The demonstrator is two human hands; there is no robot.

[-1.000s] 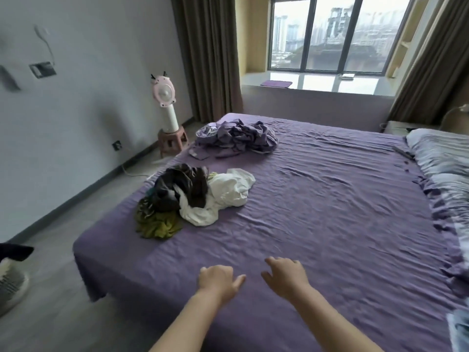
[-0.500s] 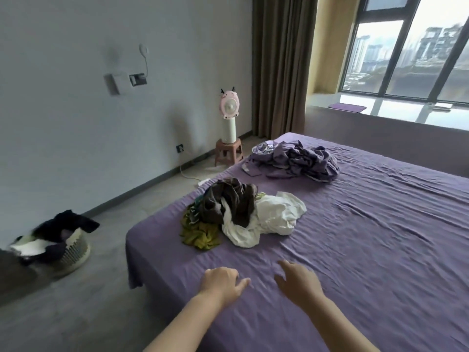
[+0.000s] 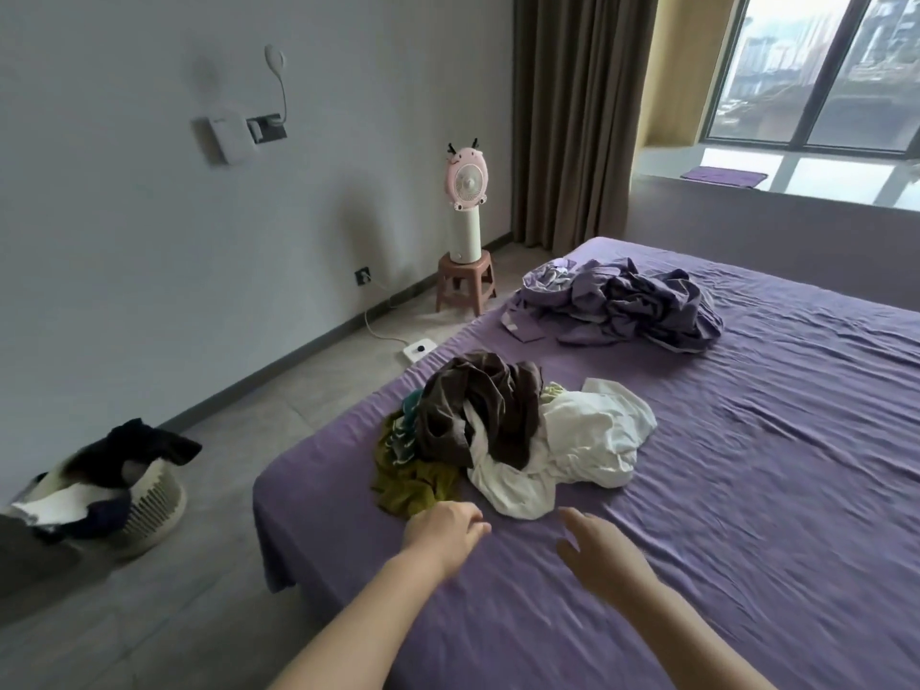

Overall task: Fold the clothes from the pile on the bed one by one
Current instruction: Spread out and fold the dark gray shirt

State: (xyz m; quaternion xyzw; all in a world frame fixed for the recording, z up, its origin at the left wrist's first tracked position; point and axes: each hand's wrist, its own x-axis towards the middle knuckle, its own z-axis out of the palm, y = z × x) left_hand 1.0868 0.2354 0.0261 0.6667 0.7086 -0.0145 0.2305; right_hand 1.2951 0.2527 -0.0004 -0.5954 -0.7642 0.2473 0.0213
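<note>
Purple bed sheet [image 3: 722, 490] now fills less of the view as the pile of clothes [image 3: 508, 430] in the middle comes closer, and the left hand [image 3: 443, 532] and right hand [image 3: 605, 557], both empty and relaxed, have nearly reached it to pick the first piece.

We look down on a wide bed covered in a wrinkled purple sheet [image 3: 747, 490]. Near its left edge lies a pile of clothes [image 3: 503, 435]: a dark brown garment [image 3: 478, 410] on top, a white garment [image 3: 587, 440] to its right, an olive-green one [image 3: 408, 483] at its near left. Our left hand [image 3: 443, 532] hovers just beside the olive cloth, fingers loosely curled and holding nothing; our right hand [image 3: 605, 552] reaches forward with fingers spread. Farther off lies a crumpled purple bundle of bedding [image 3: 627, 306]. On the floor at left stands a white laundry basket [image 3: 144, 510] with dark clothes; a pink fan [image 3: 467, 184] rests on a small pink stool [image 3: 465, 286].
</note>
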